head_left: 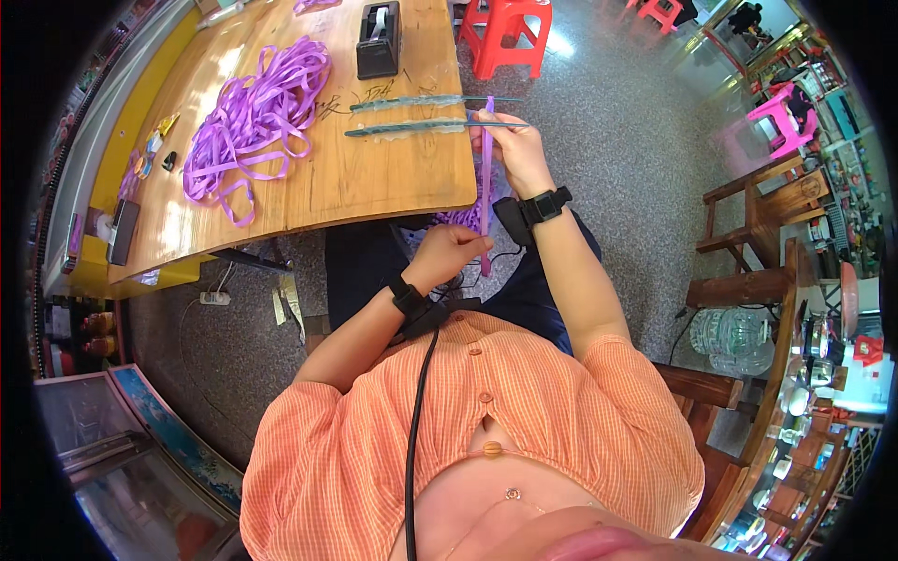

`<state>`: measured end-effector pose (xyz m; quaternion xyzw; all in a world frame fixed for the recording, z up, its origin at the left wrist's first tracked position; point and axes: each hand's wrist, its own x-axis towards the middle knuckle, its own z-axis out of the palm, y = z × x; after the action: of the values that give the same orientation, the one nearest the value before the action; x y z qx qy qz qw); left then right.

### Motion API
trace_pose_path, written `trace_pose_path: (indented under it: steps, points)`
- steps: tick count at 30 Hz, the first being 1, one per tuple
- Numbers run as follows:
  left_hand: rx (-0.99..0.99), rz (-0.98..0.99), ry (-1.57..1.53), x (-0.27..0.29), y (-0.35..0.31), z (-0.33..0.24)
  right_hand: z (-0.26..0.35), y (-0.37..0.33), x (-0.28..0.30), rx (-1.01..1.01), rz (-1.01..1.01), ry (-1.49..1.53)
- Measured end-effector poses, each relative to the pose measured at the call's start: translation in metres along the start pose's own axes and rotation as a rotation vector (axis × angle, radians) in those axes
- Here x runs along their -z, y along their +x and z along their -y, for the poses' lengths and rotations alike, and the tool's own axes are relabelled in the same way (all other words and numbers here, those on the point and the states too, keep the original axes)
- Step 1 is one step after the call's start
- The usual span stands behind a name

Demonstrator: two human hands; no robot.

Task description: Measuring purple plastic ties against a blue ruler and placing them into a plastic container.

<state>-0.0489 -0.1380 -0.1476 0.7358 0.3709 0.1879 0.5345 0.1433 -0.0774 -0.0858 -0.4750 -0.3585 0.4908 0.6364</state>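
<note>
A purple ribbon [485, 178] runs upright between my two hands, just off the table's right edge. My left hand [454, 252] pinches its lower part, over my lap. Higher up, my right hand [513, 150] has its fingers closed on the ribbon beside the nearer of two thin dark rods. This near rod [393, 129] and the far rod [374, 105] are fixed to the tabletop with clear tape and stick out past the edge. The ribbon's top end reaches the far rod; whether it loops around it is too small to tell. More purple ribbon [458, 217] lies below the table edge.
A big tangled heap of purple ribbon [257, 122] covers the left of the wooden table [374, 192]. A black tape dispenser [379, 42] stands behind the rods. A red stool [505, 37] is beyond the table, and wooden chairs [758, 220] are at the right.
</note>
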Motion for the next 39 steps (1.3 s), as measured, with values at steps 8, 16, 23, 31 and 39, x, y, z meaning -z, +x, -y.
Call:
trace_pose_path:
  steps: [8,16,23,31,39]
  points:
    - [0.000,0.020,-0.053,-0.003,-0.001,-0.003,-0.002,0.002,-0.003,0.017,0.010,0.022]
    - [0.042,0.049,-0.054,-0.008,0.001,-0.003,-0.003,-0.009,0.002,0.052,0.029,-0.032]
    - [0.080,0.051,-0.082,-0.010,0.004,-0.002,0.009,-0.011,-0.002,-0.012,-0.076,-0.072]
    - [0.056,0.069,-0.143,-0.010,0.002,-0.010,0.003,-0.028,-0.003,0.099,-0.095,0.012]
    - [0.042,0.046,-0.183,-0.013,0.003,-0.006,-0.002,-0.030,0.007,-0.046,0.000,0.009]
